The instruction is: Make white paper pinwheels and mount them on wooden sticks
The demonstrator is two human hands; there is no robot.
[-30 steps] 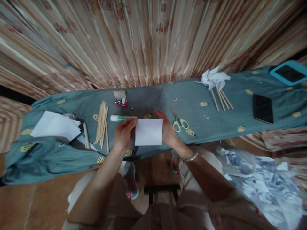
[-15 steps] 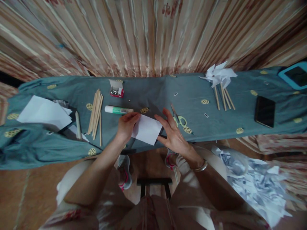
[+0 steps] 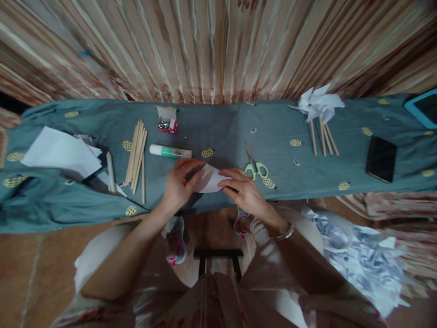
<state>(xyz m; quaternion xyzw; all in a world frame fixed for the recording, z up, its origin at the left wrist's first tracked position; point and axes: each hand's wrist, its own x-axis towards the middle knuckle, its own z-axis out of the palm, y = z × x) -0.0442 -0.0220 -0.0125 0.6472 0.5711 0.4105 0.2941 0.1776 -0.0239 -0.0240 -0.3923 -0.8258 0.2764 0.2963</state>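
A piece of white paper (image 3: 209,179) is folded over between my two hands, close to the table's near edge. My left hand (image 3: 180,182) grips its left side, thumb and fingers bent around the corner. On the other side my right hand (image 3: 241,187) pinches the right corner, fingers together. Just beyond my left hand lies a glue stick (image 3: 170,151) with a green label. Scissors (image 3: 255,165) with yellow-green handles rest to the right of my right hand, blades pointing away.
Wooden sticks (image 3: 136,157), a small open red box (image 3: 167,125) of metal bits and white sheets (image 3: 61,152) lie leftward. Paper pinwheels (image 3: 319,105) on sticks, a black phone (image 3: 381,159) and a blue-framed device (image 3: 423,109) are rightward. A bag of paper scraps (image 3: 365,259) sits below, right.
The paper was a flat, open sheet; now it is folded over and looks smaller. My right hand has closed from spread fingers onto its right corner. The view has shifted slightly.
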